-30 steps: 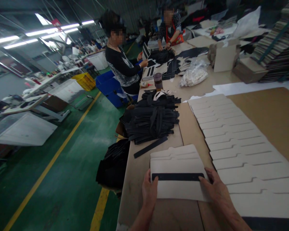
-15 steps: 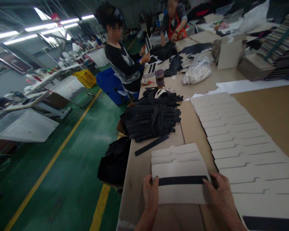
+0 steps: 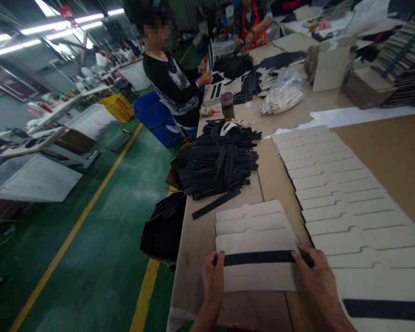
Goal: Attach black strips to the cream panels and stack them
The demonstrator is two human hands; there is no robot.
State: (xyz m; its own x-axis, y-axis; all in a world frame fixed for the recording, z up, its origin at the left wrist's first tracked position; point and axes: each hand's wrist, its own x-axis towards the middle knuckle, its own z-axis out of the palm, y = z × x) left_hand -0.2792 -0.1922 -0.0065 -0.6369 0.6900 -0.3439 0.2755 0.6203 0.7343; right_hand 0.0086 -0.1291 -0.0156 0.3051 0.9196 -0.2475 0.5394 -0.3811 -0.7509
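A black strip lies across the front one of several overlapping pale panels on the table. My left hand is closed at the strip's left end, its thumb against the strip and the panel's edge. At the other end my right hand pinches with thumb and fingers; some of its fingertips are hidden. Beyond the panels rests a single loose black strip, in front of a heap of black strips.
To the right runs a long row of overlapping pale panels, the nearest bearing a black strip. A dark cup and a plastic bag stand farther back. One person holds panels at the table's left edge; another person works behind.
The view has shifted slightly. My hands stay at the two ends of the strip, which lies much as before. The person at the back has moved their hands.
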